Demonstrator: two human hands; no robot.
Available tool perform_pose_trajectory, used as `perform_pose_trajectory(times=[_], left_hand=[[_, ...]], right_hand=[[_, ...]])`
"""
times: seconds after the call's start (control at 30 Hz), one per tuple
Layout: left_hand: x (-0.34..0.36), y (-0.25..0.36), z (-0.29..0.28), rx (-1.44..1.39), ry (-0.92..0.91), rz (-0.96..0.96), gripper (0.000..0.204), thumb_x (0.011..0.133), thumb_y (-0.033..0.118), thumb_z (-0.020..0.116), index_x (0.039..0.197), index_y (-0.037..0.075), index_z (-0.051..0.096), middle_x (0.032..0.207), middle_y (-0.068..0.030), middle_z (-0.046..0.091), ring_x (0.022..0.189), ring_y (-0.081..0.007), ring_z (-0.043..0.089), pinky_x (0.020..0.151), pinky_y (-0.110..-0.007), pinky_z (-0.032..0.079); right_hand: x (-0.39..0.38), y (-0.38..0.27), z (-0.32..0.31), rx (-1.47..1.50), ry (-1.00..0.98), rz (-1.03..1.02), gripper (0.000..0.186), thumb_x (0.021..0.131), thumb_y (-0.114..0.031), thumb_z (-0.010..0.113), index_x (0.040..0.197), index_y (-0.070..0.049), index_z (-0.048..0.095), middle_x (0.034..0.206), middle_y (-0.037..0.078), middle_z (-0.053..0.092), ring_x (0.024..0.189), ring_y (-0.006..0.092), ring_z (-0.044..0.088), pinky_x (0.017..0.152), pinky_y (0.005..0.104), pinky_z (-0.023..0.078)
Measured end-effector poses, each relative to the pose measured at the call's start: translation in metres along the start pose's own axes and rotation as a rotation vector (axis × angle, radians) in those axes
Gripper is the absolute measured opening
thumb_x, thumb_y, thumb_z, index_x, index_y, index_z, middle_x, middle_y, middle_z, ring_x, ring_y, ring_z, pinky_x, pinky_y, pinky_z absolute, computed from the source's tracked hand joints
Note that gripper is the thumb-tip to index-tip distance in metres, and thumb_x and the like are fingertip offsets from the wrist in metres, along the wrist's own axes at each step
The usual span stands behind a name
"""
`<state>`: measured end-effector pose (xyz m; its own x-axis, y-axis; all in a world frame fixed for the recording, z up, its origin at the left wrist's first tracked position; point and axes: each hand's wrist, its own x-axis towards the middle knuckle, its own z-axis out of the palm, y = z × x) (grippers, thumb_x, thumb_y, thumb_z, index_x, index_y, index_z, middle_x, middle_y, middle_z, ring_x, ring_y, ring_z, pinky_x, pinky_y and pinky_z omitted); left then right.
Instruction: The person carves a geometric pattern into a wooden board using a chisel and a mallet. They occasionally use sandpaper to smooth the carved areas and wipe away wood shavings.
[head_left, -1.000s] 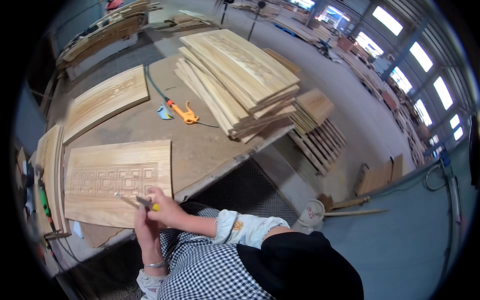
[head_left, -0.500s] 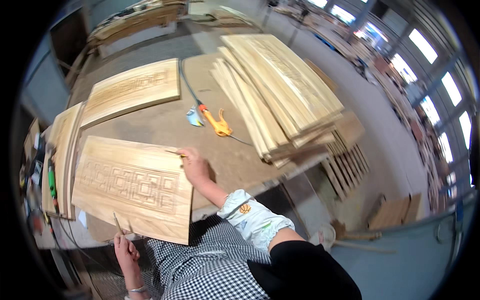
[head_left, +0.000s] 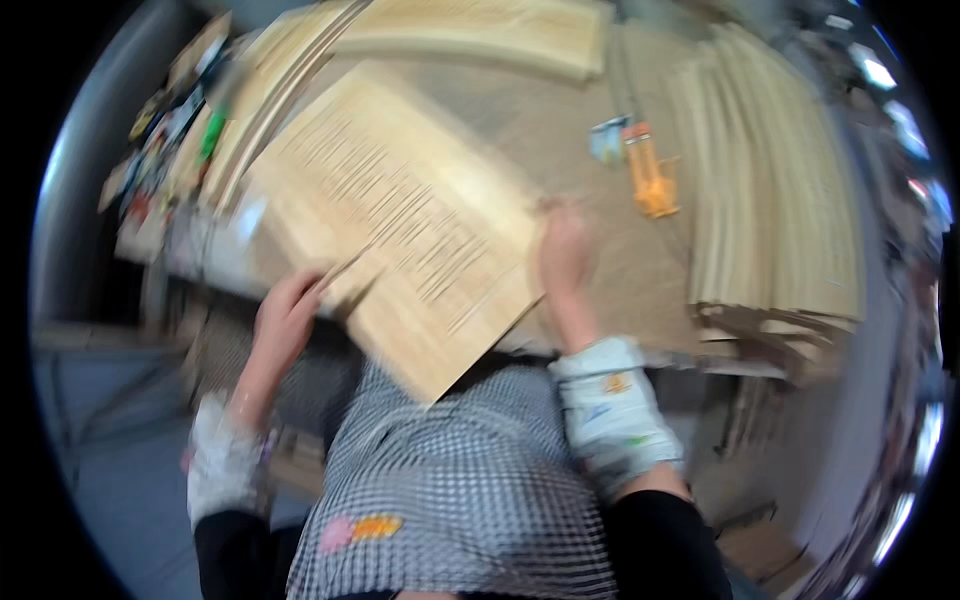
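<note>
A pale wooden panel (head_left: 440,330) with a carved geometric pattern lies at a slant on the worktable, one corner overhanging the front edge toward my checked apron. My left hand (head_left: 287,318) is closed round a thin, pencil-like wooden stick (head_left: 348,264) at the panel's left side, its tip over the wood. The stick's exact kind does not show. At the panel's right edge is my right hand (head_left: 567,248), smeared by motion. I cannot make out its fingers or whether anything is in them.
An orange air blow gun (head_left: 650,180) lies right of the panel, beside a small blue-and-white piece (head_left: 607,140). Stacked wooden panels (head_left: 770,180) stand at the right. Another panel (head_left: 480,28) lies behind. A green-handled tool (head_left: 213,132) and clutter are at the left.
The view has shifted and tilted down. The carved panel has turned, its near corner now pointing toward me. My left hand has come up to its left side; my right hand is at the right edge.
</note>
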<state>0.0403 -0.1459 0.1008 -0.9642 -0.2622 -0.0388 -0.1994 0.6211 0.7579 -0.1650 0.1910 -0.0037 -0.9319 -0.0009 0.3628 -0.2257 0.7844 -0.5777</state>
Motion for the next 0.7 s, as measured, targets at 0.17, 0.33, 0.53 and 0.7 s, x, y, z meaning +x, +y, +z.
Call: perform_pose_trajectory(times=[0.17,0.33,0.53,0.7], left_hand=[[0.03,0.063,0.013,0.283,-0.116,0.199,0.031,0.102,0.009,0.06,0.132,0.003,0.067,0.123,-0.0153,0.075,0.108,-0.0276,0.073,0.092,-0.034,0.056],[0.059,0.072,0.043,0.429,-0.11,0.186,0.027,0.1,0.01,0.066,0.126,0.005,0.069,0.113,-0.0126,0.076,0.098,-0.0285,0.074,0.083,-0.036,0.057],[0.074,0.071,0.043,0.618,-0.11,0.343,0.025,0.097,0.012,0.069,0.121,0.011,0.073,0.099,-0.008,0.073,0.087,-0.0298,0.072,0.073,-0.039,0.057],[0.086,0.072,0.047,0.717,-0.131,0.466,0.027,0.095,0.011,0.07,0.122,0.016,0.075,0.093,-0.0048,0.07,0.08,-0.0248,0.072,0.067,-0.035,0.057]], right_hand=[[0.003,0.003,-0.033,-0.106,0.149,0.094,0.029,0.103,-0.018,0.056,0.127,-0.012,0.07,0.112,0.014,0.075,0.103,0.0363,0.066,0.089,0.0486,0.051],[0.018,0.029,-0.015,-0.031,0.143,0.059,0.033,0.102,-0.018,0.058,0.134,-0.01,0.064,0.114,0.014,0.075,0.107,0.0372,0.066,0.093,0.0484,0.051],[0.019,0.028,-0.02,-0.059,0.102,0.107,0.039,0.101,-0.017,0.061,0.139,-0.006,0.058,0.124,0.013,0.071,0.117,0.0344,0.064,0.1,0.0461,0.048],[0.019,0.029,-0.019,-0.07,0.11,0.096,0.042,0.1,-0.019,0.062,0.14,-0.005,0.057,0.13,0.015,0.067,0.123,0.035,0.06,0.105,0.0462,0.046]])
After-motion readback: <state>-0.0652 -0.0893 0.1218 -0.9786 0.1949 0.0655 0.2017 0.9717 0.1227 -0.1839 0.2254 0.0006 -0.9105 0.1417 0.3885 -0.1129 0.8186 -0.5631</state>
